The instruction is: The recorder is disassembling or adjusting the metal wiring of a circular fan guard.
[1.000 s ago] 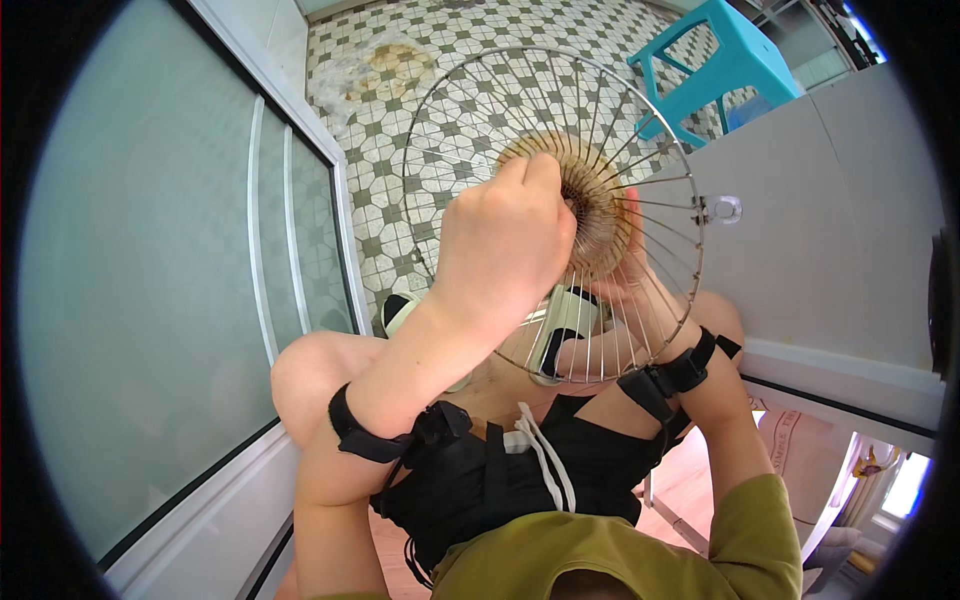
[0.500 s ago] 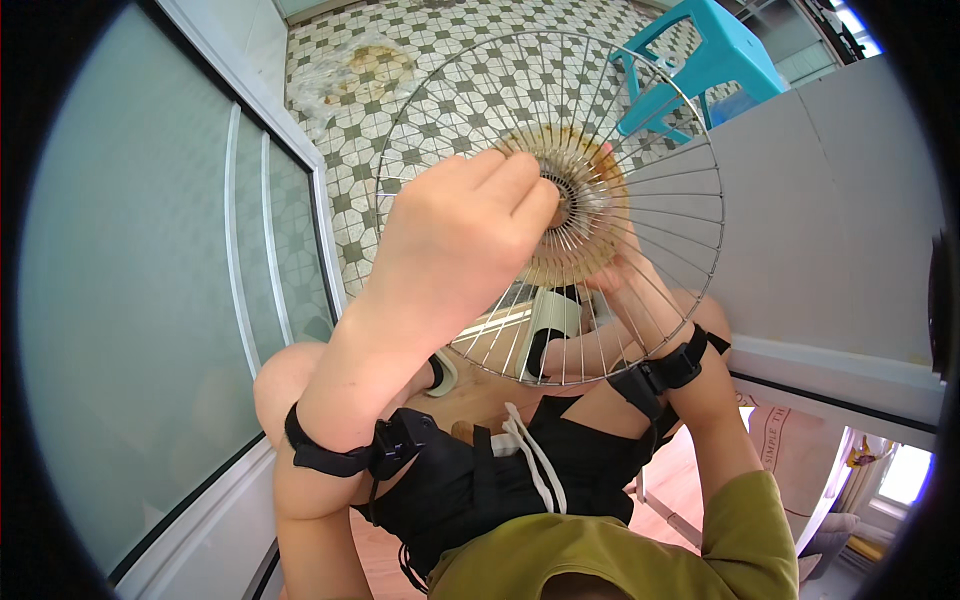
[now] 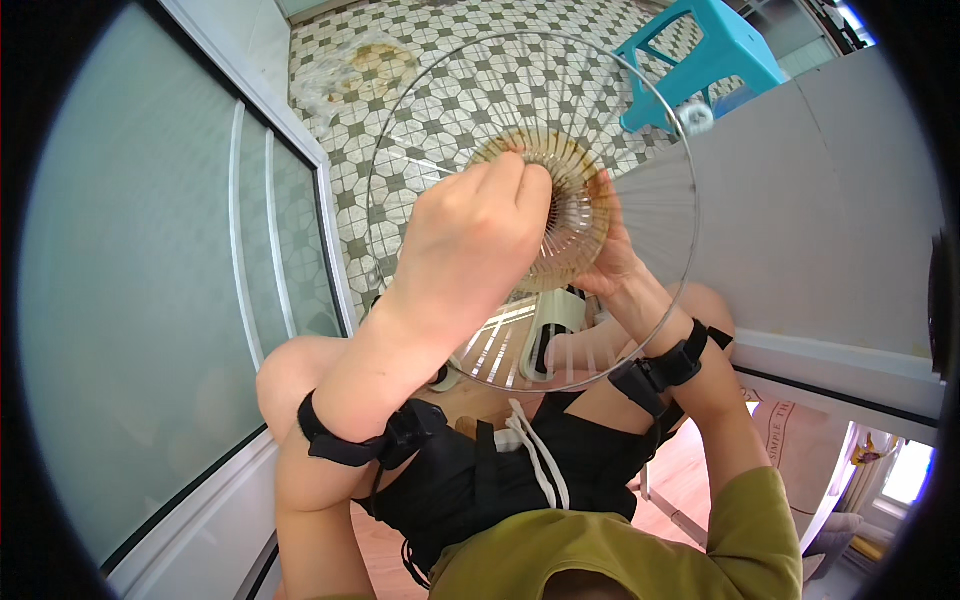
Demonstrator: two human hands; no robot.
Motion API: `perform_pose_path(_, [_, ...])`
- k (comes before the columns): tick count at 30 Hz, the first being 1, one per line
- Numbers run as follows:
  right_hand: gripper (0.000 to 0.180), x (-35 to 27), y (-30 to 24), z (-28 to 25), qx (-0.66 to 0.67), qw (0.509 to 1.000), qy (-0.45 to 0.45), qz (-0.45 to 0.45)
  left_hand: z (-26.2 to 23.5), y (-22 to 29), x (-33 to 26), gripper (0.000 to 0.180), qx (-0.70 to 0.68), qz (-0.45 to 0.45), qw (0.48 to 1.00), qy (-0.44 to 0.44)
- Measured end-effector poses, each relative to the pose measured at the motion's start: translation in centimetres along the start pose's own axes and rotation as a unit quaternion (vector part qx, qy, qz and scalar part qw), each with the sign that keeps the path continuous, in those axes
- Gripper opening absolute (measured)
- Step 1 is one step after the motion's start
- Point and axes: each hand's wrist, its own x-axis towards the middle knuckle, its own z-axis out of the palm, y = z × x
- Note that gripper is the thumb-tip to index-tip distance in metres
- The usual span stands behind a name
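Observation:
A round wire fan guard (image 3: pixel 480 388) is held up in front of me, its thin spokes smeared by motion. Around its hub is a yellowed ring (image 3: pixel 568 270) with brown stains. My left hand (image 3: pixel 478 225) is closed over the hub, fingertips curled in at the middle; what they pinch there is hidden. From the right and behind, my right hand (image 3: pixel 612 262) grips the edge of the yellowed ring, its fingers partly covered by the wires. A small pale round spot (image 3: pixel 694 118) shows by the upper right rim.
A turquoise plastic stool (image 3: pixel 700 60) stands on the patterned tile floor (image 3: pixel 450 60). Clear plastic with a brownish patch (image 3: pixel 375 70) lies at the far left. A frosted glass door (image 3: pixel 150 300) is close on my left, a grey panel (image 3: pixel 820 220) on my right.
The fan guard has shifted slightly left and its spokes, sharp before, are now blurred, as if turning. The pale spot has appeared at its rim. Both hands keep their places with small shifts.

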Motion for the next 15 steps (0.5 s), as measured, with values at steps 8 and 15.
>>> perform_pose_path(8, [0.069, -0.7, -0.9, 0.7, -0.195, 0.98, 0.037, -0.026, 0.3, 1.1, -0.5, 0.013, -0.044, -0.16, 0.985, -0.043])
perform_pose_path(15, [0.055, 0.9, -2.1, 3.4, -0.271, 0.953, 0.099, -0.092, 1.4, 0.4, -0.6, 0.014, -0.037, 0.031, 0.998, 0.036])
